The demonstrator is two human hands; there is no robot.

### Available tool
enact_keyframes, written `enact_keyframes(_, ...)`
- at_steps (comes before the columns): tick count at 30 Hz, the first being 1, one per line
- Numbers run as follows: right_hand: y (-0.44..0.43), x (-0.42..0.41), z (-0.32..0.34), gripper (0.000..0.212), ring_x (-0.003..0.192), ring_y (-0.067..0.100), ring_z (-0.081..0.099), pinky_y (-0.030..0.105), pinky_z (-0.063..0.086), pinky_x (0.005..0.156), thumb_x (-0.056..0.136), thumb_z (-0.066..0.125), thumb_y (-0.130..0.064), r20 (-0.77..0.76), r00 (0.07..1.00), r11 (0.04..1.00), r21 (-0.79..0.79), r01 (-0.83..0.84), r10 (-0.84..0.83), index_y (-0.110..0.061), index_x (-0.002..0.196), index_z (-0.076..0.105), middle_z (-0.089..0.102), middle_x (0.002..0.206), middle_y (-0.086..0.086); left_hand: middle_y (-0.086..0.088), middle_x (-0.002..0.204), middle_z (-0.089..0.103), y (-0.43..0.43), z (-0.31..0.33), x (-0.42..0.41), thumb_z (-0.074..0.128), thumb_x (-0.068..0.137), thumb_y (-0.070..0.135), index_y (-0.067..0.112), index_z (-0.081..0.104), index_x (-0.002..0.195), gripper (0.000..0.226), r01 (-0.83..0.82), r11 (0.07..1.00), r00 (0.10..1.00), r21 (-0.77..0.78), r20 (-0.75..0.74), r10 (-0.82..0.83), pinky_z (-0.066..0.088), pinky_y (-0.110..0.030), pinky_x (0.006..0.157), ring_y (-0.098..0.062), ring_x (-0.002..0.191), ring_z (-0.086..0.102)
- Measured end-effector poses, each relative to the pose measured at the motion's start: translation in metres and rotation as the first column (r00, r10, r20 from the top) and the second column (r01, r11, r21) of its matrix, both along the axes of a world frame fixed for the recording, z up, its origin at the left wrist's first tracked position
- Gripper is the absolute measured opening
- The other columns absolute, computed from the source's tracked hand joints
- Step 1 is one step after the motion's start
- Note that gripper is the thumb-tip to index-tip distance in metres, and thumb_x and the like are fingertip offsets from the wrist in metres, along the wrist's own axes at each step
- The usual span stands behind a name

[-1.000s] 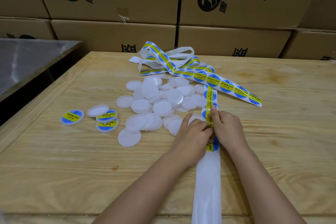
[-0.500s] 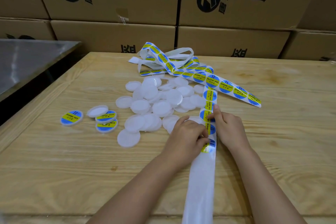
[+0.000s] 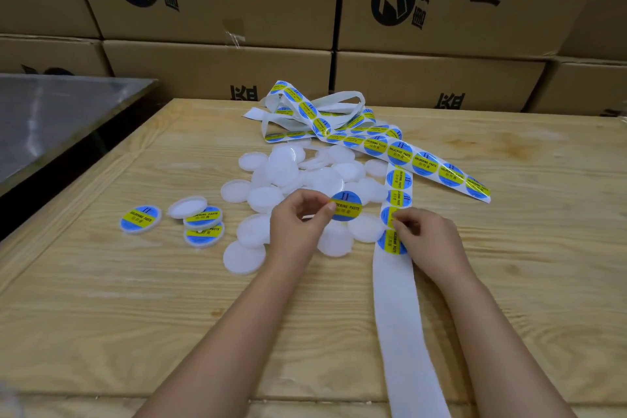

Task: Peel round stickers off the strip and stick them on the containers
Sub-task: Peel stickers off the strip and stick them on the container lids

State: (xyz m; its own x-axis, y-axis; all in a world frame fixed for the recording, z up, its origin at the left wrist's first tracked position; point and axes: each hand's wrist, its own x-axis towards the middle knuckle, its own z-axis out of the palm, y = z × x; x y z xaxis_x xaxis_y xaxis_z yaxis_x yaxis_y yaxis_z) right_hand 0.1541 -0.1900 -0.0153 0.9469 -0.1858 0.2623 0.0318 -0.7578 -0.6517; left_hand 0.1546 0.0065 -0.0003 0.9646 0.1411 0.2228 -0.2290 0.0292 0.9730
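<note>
Now we pinch peeled sticker in left hand, left of strip; right hand pinches strip. Next: press onto container.

The blue-and-yellow round paper sticker pinched at the left fingers is blue, crossed by a yellow band with dark lettering. The long white paper backing strip is plain white on the wrist side of the right fingers. Beyond those fingers it carries a row of the same blue-and-yellow discs. The milky white round plastic containers heaped just beyond the left fingers are unmarked. Three labelled white containers well left of them have blue and yellow tops. The pale wooden counter is light yellow with darker grain streaks. The tan cardboard boxes far beyond are printed with black characters and round logos.
</note>
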Motion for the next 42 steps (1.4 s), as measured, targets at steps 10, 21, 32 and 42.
enact_keyframes(10, 0.031, -0.008, 0.014, 0.007, 0.081, 0.003, 0.047, 0.008, 0.035, 0.068, 0.078, 0.074, -0.019, 0.098, 0.973, 0.876, 0.422, -0.232, 0.21, -0.022, 0.084, 0.074, 0.06, 0.089, -0.009, 0.002, 0.076, 0.068, -0.009, -0.005, -0.001, 0.068, 0.08, 0.0, 0.019, 0.064, 0.075, 0.02, 0.026, 0.999, 1.0, 0.019, 0.011, -0.026, 0.054, -0.024, 0.072, -0.01, 0.07, 0.065)
enact_keyframes(21, 0.025, -0.002, 0.01, 0.011, 0.07, 0.011, 0.047, 0.017, 0.04, 0.059, 0.079, 0.074, -0.018, 0.064, 0.998, 0.752, 0.658, -0.033, -0.013, -0.021, 0.07, 0.069, 0.06, 0.068, -0.007, 0.012, 0.114, 0.06, 0.013, -0.015, 0.006, 0.066, 0.07, 0.046, 0.022, 0.055, 0.126, 0.062, -0.136, 0.607, 0.938, 0.783, 0.298, -0.175, 0.024, -0.025, 0.099, -0.01, 0.109, 0.051)
enact_keyframes(32, 0.033, -0.005, 0.013, 0.016, 0.074, 0.009, 0.053, 0.014, 0.043, 0.066, 0.086, 0.065, -0.011, 0.111, 0.993, 0.75, 0.653, -0.108, 0.047, -0.026, 0.092, 0.065, 0.062, 0.08, -0.009, 0.003, 0.078, 0.069, 0.011, -0.018, 0.006, 0.06, 0.08, 0.03, 0.018, 0.071, 0.088, 0.018, -0.158, 0.563, 0.922, 0.811, 0.325, -0.21, 0.024, -0.025, 0.088, -0.02, 0.082, 0.06)
enact_keyframes(42, 0.052, -0.011, 0.017, 0.041, 0.072, 0.011, 0.06, 0.018, 0.047, 0.059, 0.088, 0.059, -0.005, 0.115, 0.975, 0.574, 0.792, -0.206, 0.192, -0.019, 0.124, 0.045, 0.065, 0.09, 0.004, -0.02, 0.093, 0.061, 0.0, 0.002, -0.001, 0.054, 0.089, -0.004, 0.016, 0.044, 0.105, 0.027, 0.259, 0.962, 0.962, -0.088, -0.07, -0.265, 0.05, -0.025, 0.05, -0.02, 0.062, 0.066)
